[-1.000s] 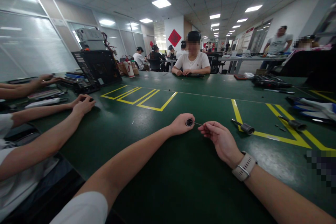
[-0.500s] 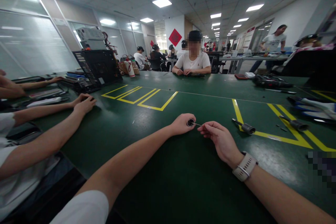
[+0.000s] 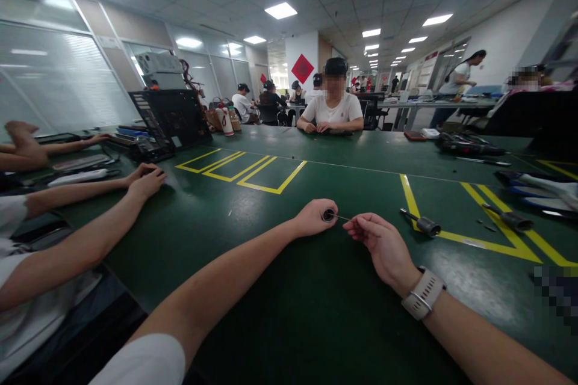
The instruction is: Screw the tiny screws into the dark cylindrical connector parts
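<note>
Wrapped in my left hand (image 3: 315,218) is a dark round metal cup-like part (image 3: 328,215), its open end facing me. My right hand (image 3: 372,240), with a light watch strap at the wrist, pinches a thin metal rod (image 3: 342,218). The rod's far end reaches the opening of the round part; how deep it goes cannot be made out. To the right lies a metal hole-saw-like tool (image 3: 427,227) on the green table (image 3: 280,277), and a similar tool (image 3: 515,220) rests farther right. Small dark pieces (image 3: 487,227) lie between them.
Yellow tape outlines (image 3: 266,188) mark the table. At the left are another person's hands (image 3: 147,181) and a black equipment frame (image 3: 174,117). A person (image 3: 333,109) sits opposite. Gloves (image 3: 542,189) and a dark tool bundle (image 3: 469,143) lie at the right.
My hands keep their hold, with the rod still at the round part. The view has shifted slightly. At the far left a person's hand has lifted, and the standing person at the back right has turned.
</note>
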### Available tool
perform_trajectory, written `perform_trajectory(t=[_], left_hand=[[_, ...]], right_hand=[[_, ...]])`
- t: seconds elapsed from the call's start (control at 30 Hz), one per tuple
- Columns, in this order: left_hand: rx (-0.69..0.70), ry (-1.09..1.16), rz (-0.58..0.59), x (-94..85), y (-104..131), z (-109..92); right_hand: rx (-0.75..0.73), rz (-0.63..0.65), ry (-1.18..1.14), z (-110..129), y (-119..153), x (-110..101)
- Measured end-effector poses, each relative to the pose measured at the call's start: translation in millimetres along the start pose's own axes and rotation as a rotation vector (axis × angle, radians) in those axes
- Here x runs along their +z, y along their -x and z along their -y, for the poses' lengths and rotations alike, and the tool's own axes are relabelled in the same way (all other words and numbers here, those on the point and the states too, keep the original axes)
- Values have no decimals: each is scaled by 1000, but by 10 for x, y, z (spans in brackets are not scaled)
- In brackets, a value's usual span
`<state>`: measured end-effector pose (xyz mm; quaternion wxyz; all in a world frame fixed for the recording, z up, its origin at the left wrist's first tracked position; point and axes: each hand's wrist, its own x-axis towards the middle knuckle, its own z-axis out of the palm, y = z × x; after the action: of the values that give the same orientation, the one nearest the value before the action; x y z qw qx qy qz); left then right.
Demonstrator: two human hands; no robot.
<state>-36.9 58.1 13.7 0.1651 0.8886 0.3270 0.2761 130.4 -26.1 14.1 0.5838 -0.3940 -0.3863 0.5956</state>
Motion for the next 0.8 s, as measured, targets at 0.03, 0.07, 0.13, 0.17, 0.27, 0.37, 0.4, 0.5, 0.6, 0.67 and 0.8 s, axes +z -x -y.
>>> perform_trajectory(t=[0.03,0.07,0.13,0.17,0.27,0.37,0.4,0.5,0.6,0.67,0.8], left_hand=[[-1,-1,0,1,1,-2],[-2,-3,0,2,2,-4],[-5,-6,-1,2,3,-5],[-7,-7,-1,1,3,-5],[-8,-8,4,-3,5,-4],[-8,-9,10,-10,6,-8],[-8,-9,11,-12,6,-10],[-8,-10,13,-17,6,-13],[-6,-10,13,-18,5,-8],[-5,-8,11,-16,4,-1],[-9,-4,1,-6,2,15]], right_hand=[[-2,0,4,-6,0,2],[-3,2,9,-11,-1,5],[-3,5,20,-19,-1,11],[-3,6,24,-21,-1,14],[-3,8,31,-16,3,19],[-7,5,25,-3,9,20],[-7,2,23,2,12,19],[-10,-6,18,10,15,14],[-19,-12,9,7,11,5],[-27,-15,2,2,8,1],[-29,-20,6,0,13,8]])
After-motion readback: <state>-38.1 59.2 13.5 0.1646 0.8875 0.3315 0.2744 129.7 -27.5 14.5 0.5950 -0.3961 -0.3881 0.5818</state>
